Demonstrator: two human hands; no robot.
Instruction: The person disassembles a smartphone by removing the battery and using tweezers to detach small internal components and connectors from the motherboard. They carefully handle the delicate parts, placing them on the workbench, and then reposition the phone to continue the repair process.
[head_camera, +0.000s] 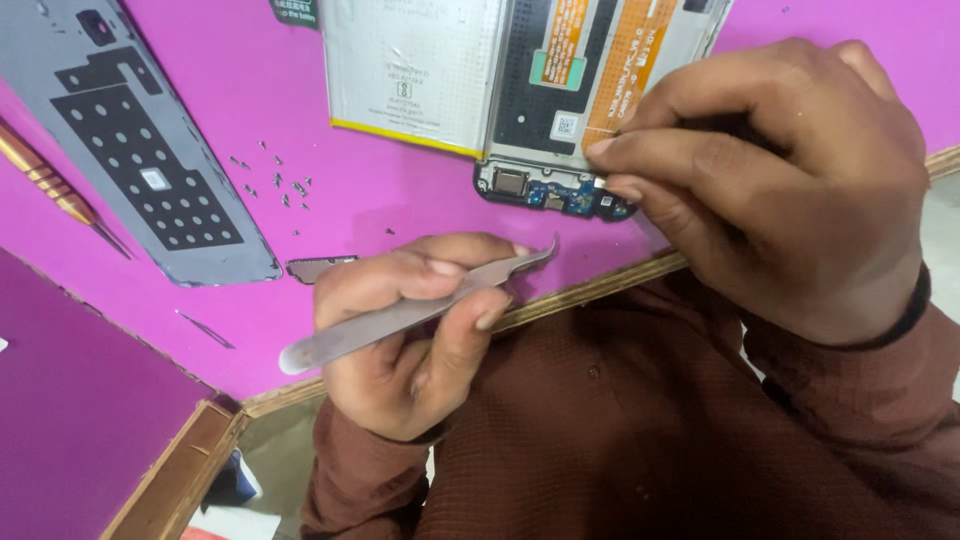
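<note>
Back cover (150, 150) off, screws (285, 190) out; left hand (410, 330) fingers grip tweezers (400, 315); right hand (780, 190) fingers pinch at the opened phone (540, 120) charging board (550, 190); battery (410, 70) still seated.

You are wearing a dark reddish-brown shirt of finely ribbed, textured cloth (640, 420), and it fills the lower part of the view. Its long sleeves run down to both wrists, where the cloth bunches into soft folds. Around your right hand's (790, 180) wrist sits a thin black band (905, 315), snug against the cuff. Your left hand (410, 330) is bare, with short, plain fingernails.
</note>
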